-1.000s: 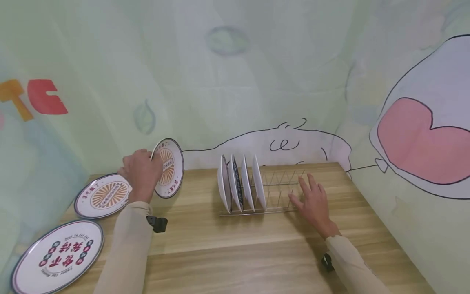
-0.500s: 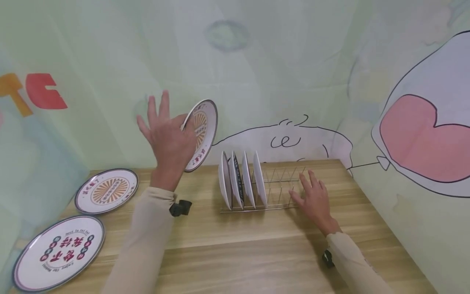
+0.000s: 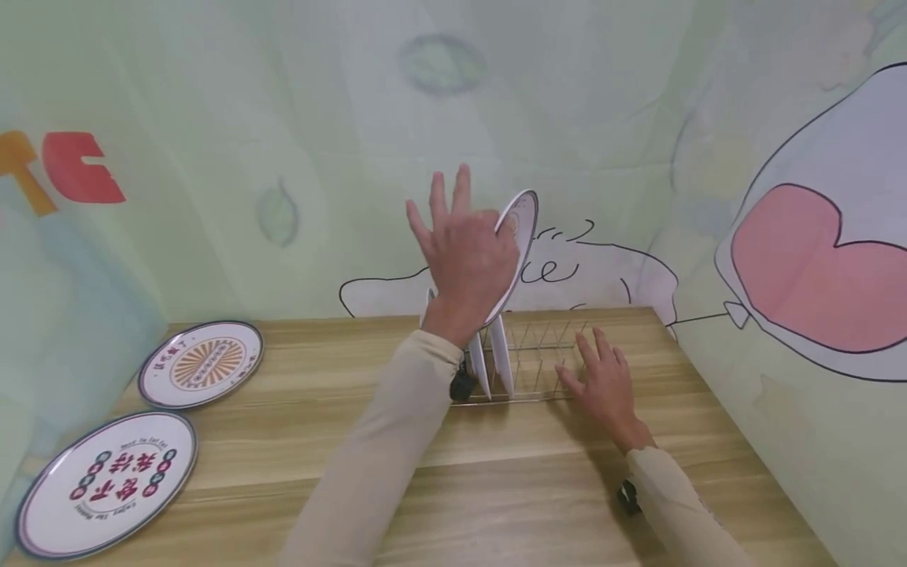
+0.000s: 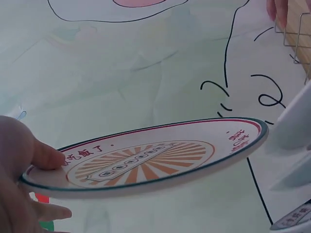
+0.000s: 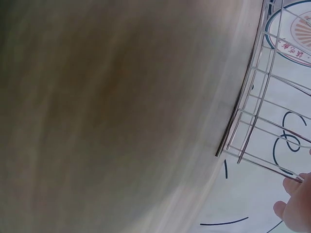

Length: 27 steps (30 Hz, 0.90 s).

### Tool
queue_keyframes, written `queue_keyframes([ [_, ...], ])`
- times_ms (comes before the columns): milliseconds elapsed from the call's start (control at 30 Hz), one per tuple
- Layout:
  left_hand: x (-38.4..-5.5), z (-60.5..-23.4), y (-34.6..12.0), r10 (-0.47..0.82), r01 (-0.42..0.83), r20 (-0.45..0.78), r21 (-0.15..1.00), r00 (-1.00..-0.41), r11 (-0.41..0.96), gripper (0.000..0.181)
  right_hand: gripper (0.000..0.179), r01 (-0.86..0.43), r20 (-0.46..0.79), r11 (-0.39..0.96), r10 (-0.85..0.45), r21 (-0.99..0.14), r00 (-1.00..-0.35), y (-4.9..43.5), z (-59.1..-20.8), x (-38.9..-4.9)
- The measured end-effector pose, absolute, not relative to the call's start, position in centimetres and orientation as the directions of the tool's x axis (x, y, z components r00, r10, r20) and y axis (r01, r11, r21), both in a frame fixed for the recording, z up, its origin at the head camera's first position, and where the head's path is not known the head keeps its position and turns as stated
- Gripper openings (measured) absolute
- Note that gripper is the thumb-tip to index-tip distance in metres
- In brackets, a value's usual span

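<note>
Thumb and index finger of my left hand pinch the rim of a white plate with an orange sunburst print; its other fingers spread upward. This plate is tilted on edge above the wire plate rack. Several plates stand upright in the left slots, partly hidden behind my left hand and wrist. At the rack's right end is my right hand, thumb and fingers spread loosely. Its fingertips touch or nearly touch the end wire in the right wrist view.
A second sunburst plate lies flat at the table's back left. Nearer along the left edge lies a larger oval plate with red lettering. A printed curtain rises behind the wooden table and at both sides.
My left hand has carried the sunburst plate up and rightward, from the left of the table to above the rack. Its outer fingers have spread. My right hand has stayed at the rack's end.
</note>
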State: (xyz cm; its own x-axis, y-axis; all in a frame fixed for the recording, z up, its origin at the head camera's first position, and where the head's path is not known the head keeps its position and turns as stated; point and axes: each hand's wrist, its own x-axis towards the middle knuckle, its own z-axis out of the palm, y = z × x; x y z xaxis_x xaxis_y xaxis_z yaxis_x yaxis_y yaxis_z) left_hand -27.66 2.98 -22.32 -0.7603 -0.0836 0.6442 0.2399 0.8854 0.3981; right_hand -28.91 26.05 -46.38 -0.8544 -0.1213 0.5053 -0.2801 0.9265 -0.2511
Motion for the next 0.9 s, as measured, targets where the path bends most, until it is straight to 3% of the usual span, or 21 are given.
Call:
queue_keyframes([
  [433, -29.6, -24.9, 7.8, -0.014, 0.116, 0.403, 0.295, -0.915, 0.949, 0.029, 0.067, -0.287, 0.521, 0.927, -0.126, -0.24, -0.844, 25.8, -46.4, -29.0],
  [667, -30.4, -26.9, 7.9, -0.004, 0.107, 0.387, 0.266, -0.922, 0.958, 0.022, 0.066, -0.299, 0.527, 0.925, -0.137, -0.235, -0.839, 25.1, -46.4, -28.9],
  [900, -31.0, -27.2, 7.3, -0.013, 0.053, 0.341, 0.184, -0.94, 0.982, 0.029, 0.065, -0.309, 0.549, 0.921, -0.136, -0.238, -0.825, 24.8, -45.9, -29.1],
])
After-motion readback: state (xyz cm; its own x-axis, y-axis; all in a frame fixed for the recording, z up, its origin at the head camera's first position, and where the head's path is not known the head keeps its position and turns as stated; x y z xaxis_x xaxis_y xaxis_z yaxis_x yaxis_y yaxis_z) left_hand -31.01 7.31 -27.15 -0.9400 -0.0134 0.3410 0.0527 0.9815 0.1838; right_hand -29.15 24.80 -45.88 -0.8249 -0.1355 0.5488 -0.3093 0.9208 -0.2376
